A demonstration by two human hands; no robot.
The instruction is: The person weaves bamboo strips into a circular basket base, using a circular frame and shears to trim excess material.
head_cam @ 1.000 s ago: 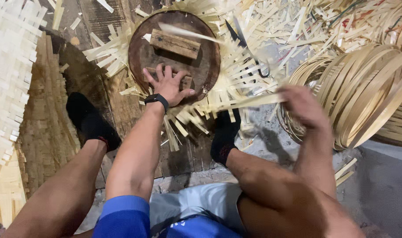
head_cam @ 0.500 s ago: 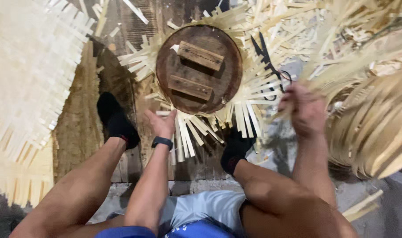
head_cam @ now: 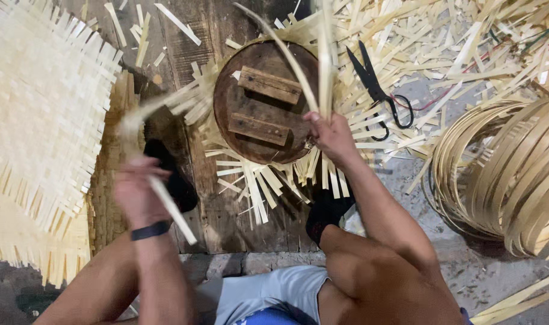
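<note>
A round dark wooden disc (head_cam: 262, 72) with two wooden blocks nailed on it lies on a woven bamboo mat whose loose strip ends (head_cam: 256, 180) fan out around it. My right hand (head_cam: 328, 135) is at the disc's right edge, closed on a long thin bamboo strip (head_cam: 286, 54) that arcs up and away. My left hand (head_cam: 139, 195), with a black wristband, is raised to the left of the disc and grips another pale bamboo strip (head_cam: 169, 207); this hand is blurred.
Black scissors (head_cam: 376, 90) lie to the right of the disc among scattered bamboo strips. A coil of bamboo bands (head_cam: 509, 168) sits at the right. A finished woven mat (head_cam: 40, 120) lies at the left. My feet in black socks (head_cam: 325, 210) rest on wooden planks.
My left hand left the disc, pulled back to the left and took up a strip. My right hand came in from the right to the disc's edge, holding a long strip.
</note>
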